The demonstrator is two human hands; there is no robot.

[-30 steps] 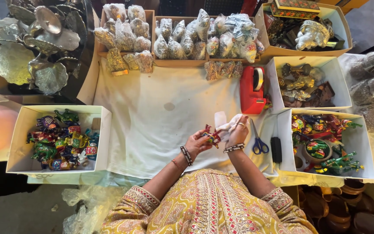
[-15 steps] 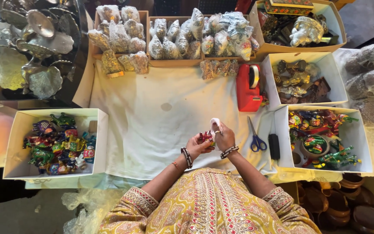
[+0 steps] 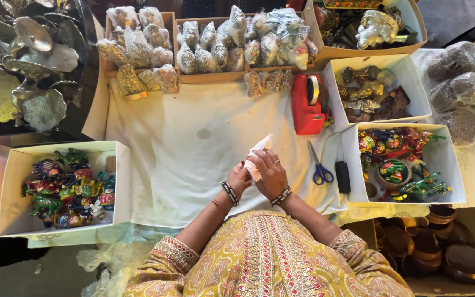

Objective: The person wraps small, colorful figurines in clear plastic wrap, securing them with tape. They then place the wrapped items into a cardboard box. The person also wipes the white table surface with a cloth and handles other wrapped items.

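Both my hands meet over the white cloth (image 3: pixel 182 159) near its front edge. My right hand (image 3: pixel 270 173) and my left hand (image 3: pixel 239 179) together grip a small white paper wrap (image 3: pixel 258 151) that sticks up between the fingers. The colourful item seen earlier is hidden inside the wrap or behind my fingers. Beaded bracelets sit on both wrists.
Blue-handled scissors (image 3: pixel 319 165) and a black marker (image 3: pixel 343 176) lie right of my hands. A red tape dispenser (image 3: pixel 307 104) stands behind them. White boxes of colourful trinkets sit at left (image 3: pixel 64 190) and right (image 3: pixel 402 162). Wrapped packets (image 3: pixel 221 44) fill trays at the back.
My hands have closed together around the white paper, and the small red and green item that showed between them is now covered.
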